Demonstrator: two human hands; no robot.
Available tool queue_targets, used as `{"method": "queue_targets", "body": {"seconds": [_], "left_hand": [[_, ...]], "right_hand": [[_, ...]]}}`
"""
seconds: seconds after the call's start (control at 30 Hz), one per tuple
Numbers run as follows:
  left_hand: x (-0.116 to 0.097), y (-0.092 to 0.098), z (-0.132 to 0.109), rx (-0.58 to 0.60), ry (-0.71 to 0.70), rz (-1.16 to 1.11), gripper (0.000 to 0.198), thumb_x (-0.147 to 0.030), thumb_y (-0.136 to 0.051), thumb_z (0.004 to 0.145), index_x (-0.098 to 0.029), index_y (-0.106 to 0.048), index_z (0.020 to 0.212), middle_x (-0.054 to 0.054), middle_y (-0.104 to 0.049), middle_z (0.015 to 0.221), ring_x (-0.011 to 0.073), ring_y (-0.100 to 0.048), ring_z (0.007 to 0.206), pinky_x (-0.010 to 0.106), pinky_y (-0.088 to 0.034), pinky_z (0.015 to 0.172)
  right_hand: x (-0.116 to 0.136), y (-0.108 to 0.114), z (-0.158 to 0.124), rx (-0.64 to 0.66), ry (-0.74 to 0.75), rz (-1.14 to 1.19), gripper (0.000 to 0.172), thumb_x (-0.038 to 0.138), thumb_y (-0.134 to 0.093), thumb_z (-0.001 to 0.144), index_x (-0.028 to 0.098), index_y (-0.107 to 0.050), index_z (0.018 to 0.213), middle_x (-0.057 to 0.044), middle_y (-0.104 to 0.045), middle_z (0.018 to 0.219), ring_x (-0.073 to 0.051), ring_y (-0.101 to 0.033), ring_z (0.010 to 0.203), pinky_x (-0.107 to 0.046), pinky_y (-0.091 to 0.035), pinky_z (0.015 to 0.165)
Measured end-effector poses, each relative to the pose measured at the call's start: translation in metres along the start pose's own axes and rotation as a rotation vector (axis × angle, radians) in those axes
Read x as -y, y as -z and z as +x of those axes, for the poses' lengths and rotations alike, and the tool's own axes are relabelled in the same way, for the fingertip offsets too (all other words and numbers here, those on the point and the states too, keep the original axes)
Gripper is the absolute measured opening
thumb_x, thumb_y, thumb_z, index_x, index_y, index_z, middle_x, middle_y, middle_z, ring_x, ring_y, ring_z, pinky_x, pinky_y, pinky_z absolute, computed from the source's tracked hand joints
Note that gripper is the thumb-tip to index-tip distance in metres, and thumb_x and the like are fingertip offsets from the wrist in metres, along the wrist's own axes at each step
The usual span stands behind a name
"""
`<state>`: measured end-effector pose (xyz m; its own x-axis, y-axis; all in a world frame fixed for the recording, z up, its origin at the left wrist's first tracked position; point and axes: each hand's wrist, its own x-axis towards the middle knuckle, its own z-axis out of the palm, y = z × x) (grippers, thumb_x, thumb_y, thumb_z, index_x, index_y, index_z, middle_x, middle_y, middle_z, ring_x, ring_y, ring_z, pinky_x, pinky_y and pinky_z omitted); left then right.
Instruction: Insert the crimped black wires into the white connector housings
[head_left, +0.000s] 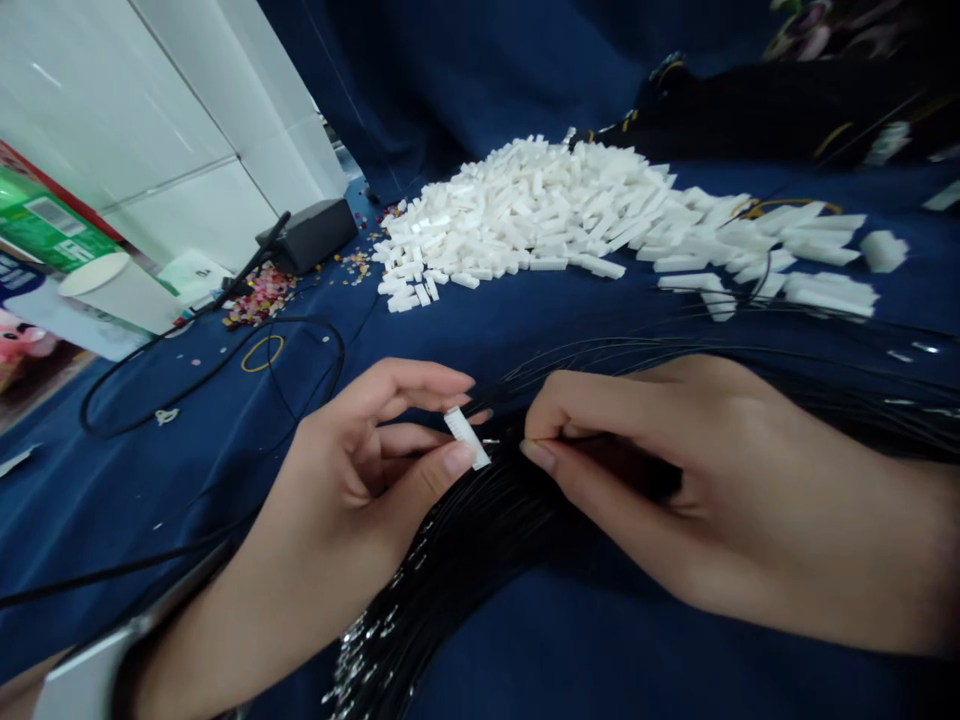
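We see the left hand (375,455), near centre, holding a white connector (466,438) between thumb and fingers. To its right, the right hand (660,470) pinches a silver-tipped wire (491,441), thumb against forefinger, its tip pointing left, just beside the connector. Beneath the hands we find a black wire bundle (465,550); on the far side, a heap of white pieces (540,210).

Left hand (337,490) holds white connector (466,436); right hand (712,460) pinches metal-tipped wire (490,441).
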<state>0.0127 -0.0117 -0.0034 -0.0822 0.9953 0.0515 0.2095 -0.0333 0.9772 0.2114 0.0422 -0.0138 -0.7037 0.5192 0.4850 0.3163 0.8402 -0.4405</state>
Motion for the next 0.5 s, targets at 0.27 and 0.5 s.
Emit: {"method": "queue_targets", "body": {"seconds": [0.27, 0.5], "left_hand": [[0.0014, 0.0048, 0.0027, 0.095, 0.118, -0.076, 0.017, -0.018, -0.083, 0.082, -0.027, -0.076, 0.095, -0.002, -0.079, 0.073, 0.0117, -0.075, 0.066, 0.01, -0.052, 0.055], [0.0014, 0.0056, 0.0022, 0.123, 0.124, -0.143, 0.017, -0.017, -0.083, 0.084, -0.03, -0.079, 0.093, -0.004, -0.08, 0.073, 0.0088, -0.075, 0.068, 0.008, -0.053, 0.061]], "right_hand": [[-0.004, -0.0013, 0.0, 0.027, -0.025, 0.03, 0.02, 0.011, -0.051, 0.09, 0.013, -0.057, 0.071, 0.007, -0.048, 0.054, 0.001, -0.035, 0.043, -0.013, -0.025, 0.042], [-0.0014, -0.0013, 0.0007, 0.038, 0.012, 0.041, 0.018, 0.008, -0.049, 0.091, 0.013, -0.058, 0.076, 0.007, -0.051, 0.058, 0.001, -0.036, 0.046, -0.013, -0.027, 0.045]]}}
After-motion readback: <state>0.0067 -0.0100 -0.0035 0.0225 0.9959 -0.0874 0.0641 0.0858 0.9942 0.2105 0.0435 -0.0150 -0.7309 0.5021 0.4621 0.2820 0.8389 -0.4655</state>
